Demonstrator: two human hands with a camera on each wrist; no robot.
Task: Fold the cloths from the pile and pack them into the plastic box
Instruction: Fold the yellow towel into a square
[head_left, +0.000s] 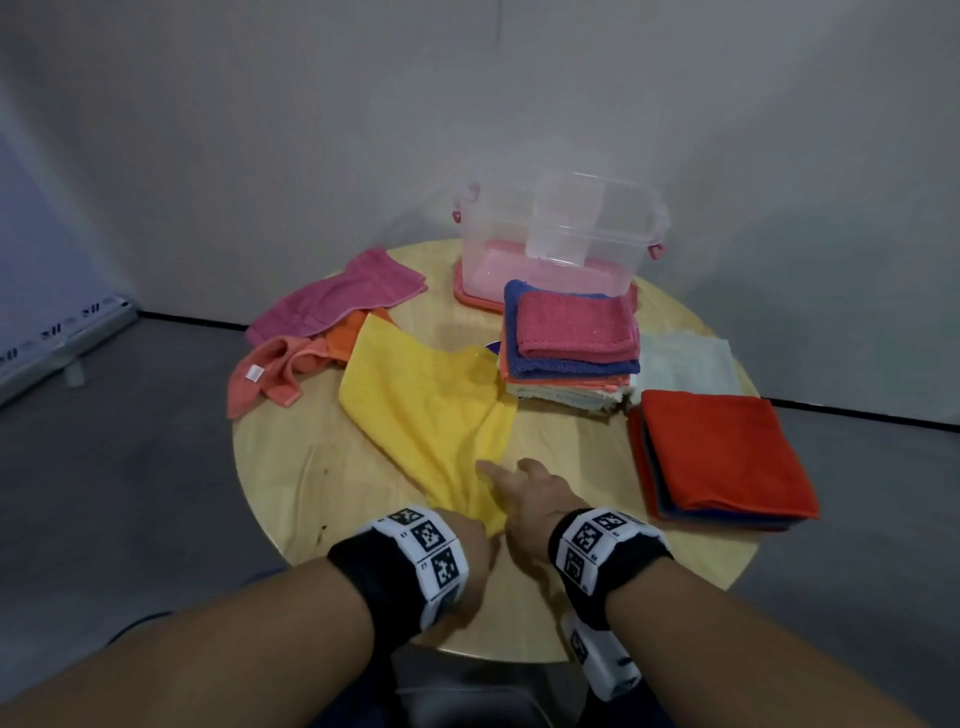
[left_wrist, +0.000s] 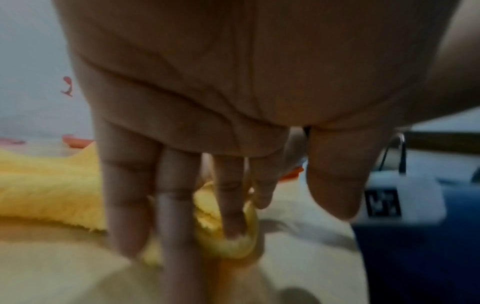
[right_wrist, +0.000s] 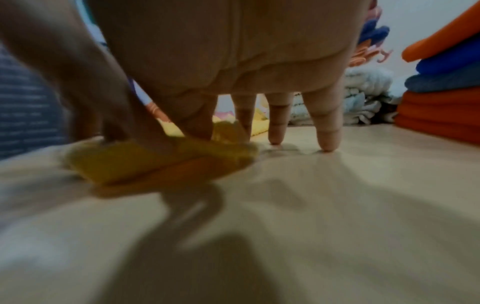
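Note:
A yellow cloth (head_left: 431, 410) lies spread on the round wooden table (head_left: 291, 483), bunched at its near end. My left hand (head_left: 470, 530) rests there with straight fingers (left_wrist: 130, 195) pressing down on the bunched yellow cloth (left_wrist: 228, 242), the thumb held apart. Beside it, my right hand (head_left: 530, 499) pinches the yellow cloth's corner (right_wrist: 145, 162) between thumb and forefinger (right_wrist: 197, 123), while its other fingers touch the tabletop. The clear plastic box (head_left: 498, 249) stands open at the back on its pink lid. The unfolded pile (head_left: 332, 301) of pink, orange and salmon cloths is at the left.
A folded stack topped by pink and blue cloths (head_left: 571, 338) sits in front of the box. A red-topped folded stack (head_left: 722, 457) lies at the right edge, with a pale cloth (head_left: 685, 364) behind it. Grey floor and walls surround the table.

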